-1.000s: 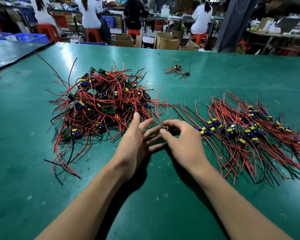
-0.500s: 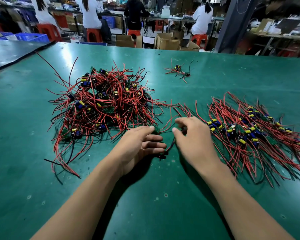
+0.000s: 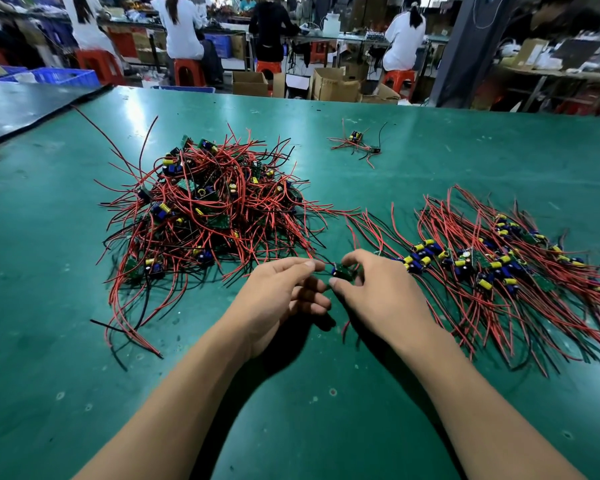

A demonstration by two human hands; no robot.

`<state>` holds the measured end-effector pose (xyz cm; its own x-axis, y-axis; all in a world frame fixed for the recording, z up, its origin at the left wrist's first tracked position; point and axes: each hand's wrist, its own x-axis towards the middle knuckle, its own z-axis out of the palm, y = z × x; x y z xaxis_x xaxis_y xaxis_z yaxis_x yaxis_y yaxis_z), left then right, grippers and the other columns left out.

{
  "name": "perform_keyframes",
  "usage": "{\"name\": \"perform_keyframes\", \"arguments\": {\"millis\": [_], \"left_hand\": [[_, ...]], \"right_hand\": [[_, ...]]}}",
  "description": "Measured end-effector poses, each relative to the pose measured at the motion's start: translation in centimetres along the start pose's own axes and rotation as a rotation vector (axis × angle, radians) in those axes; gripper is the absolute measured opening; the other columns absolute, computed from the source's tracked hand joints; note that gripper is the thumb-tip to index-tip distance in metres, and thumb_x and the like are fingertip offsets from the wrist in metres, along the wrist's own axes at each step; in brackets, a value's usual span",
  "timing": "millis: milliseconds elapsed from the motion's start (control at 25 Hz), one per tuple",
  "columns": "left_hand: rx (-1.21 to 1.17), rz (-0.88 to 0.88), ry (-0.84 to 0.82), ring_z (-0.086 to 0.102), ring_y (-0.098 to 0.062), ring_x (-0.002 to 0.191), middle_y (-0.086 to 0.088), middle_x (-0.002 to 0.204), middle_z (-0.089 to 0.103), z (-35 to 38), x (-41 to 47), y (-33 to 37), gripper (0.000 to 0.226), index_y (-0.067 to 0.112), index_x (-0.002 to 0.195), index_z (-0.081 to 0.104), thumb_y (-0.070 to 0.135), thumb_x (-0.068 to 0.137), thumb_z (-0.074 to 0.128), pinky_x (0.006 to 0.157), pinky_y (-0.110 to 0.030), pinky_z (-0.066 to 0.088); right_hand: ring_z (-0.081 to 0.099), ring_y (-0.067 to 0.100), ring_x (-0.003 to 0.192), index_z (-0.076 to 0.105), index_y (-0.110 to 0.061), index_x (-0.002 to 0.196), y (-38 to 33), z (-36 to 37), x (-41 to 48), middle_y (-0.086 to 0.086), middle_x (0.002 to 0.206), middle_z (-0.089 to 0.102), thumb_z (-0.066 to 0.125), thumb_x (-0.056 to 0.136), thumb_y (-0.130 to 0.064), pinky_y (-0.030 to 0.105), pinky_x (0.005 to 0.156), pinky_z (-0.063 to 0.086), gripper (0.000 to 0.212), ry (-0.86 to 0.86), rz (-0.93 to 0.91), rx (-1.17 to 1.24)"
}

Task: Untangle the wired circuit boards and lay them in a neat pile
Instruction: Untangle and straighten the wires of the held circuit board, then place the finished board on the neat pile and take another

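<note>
- a worker's right hand [image 3: 378,296] pinches a small green circuit board [image 3: 344,272] between thumb and forefinger over the green table [image 3: 291,427], the other fingers loosely curled.
- the left hand [image 3: 278,296], at nine o'clock of the board, closes thumb and forefinger on a thin wire [image 3: 324,266] running from it; its lower fingers curl inward.
- the tangled heap [image 3: 205,216] lies at ten o'clock of the hands, the combed-out pile [image 3: 499,271] at three o'clock.
- a stray cluster [image 3: 357,144] sits well apart at twelve o'clock.
</note>
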<state>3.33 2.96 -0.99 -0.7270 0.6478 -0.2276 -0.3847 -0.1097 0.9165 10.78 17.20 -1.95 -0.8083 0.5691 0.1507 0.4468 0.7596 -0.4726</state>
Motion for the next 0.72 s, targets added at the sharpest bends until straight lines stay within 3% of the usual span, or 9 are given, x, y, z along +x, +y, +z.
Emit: {"name": "perform_keyframes", "arguments": {"millis": [120, 280, 440, 600, 720], "left_hand": [[0.015, 0.026, 0.01, 0.06, -0.02, 0.052, -0.011, 0.066, 0.06, 0.1, -0.1, -0.2, 0.018, -0.005, 0.104, 0.062, 0.006, 0.1, 0.048, 0.05, -0.024, 0.054], [0.023, 0.03, 0.017, 0.06, -0.02, 0.054, -0.011, 0.068, 0.063, 0.0, -0.1, -0.3, 0.019, -0.006, 0.107, 0.062, 0.006, 0.1, 0.049, 0.051, -0.025, 0.054], [0.031, 0.032, 0.02, 0.061, -0.02, 0.053, -0.011, 0.068, 0.064, 0.0, 0.0, -0.4, 0.018, -0.005, 0.106, 0.063, 0.005, 0.1, 0.05, 0.051, -0.024, 0.055], [0.009, 0.037, 0.034, 0.061, -0.022, 0.054, -0.013, 0.072, 0.063, 0.2, -0.1, -0.2, 0.017, -0.003, 0.106, 0.062, 0.005, 0.1, 0.049, 0.051, -0.027, 0.055], [-0.045, 0.044, 0.038, 0.063, -0.022, 0.053, -0.016, 0.075, 0.063, 0.2, -0.1, -0.1, 0.015, -0.005, 0.104, 0.059, 0.003, 0.1, 0.047, 0.05, -0.027, 0.055]], "right_hand": [[0.065, 0.026, 0.094, 0.065, -0.031, 0.104, 0.1, -0.8, 0.1, -0.003, 0.092, 0.07, 0.069, 0.081, -0.06, 0.032, 0.069, 0.044, 0.037, 0.005, 0.096, -0.087], [0.064, 0.028, 0.098, 0.061, -0.029, 0.097, 0.7, -1.7, 0.2, 0.001, 0.1, 0.068, 0.066, 0.082, -0.063, 0.033, 0.07, 0.038, 0.037, -0.01, 0.203, -0.181], [0.062, 0.029, 0.098, 0.062, -0.027, 0.098, 0.7, -1.8, 0.3, 0.002, 0.101, 0.066, 0.064, 0.085, -0.06, 0.033, 0.07, 0.04, 0.036, 0.04, 0.158, -0.203], [0.064, 0.015, 0.085, 0.068, -0.021, 0.089, -0.6, -0.8, 0.2, -0.004, 0.088, 0.07, 0.066, 0.092, -0.048, 0.033, 0.08, 0.049, 0.026, 0.18, -0.027, 0.291], [0.063, 0.009, 0.064, 0.067, -0.02, 0.084, -1.9, -0.9, 0.0, -0.007, 0.075, 0.071, 0.061, 0.099, -0.035, 0.026, 0.064, 0.048, 0.022, 0.134, -0.005, 0.797]]}}
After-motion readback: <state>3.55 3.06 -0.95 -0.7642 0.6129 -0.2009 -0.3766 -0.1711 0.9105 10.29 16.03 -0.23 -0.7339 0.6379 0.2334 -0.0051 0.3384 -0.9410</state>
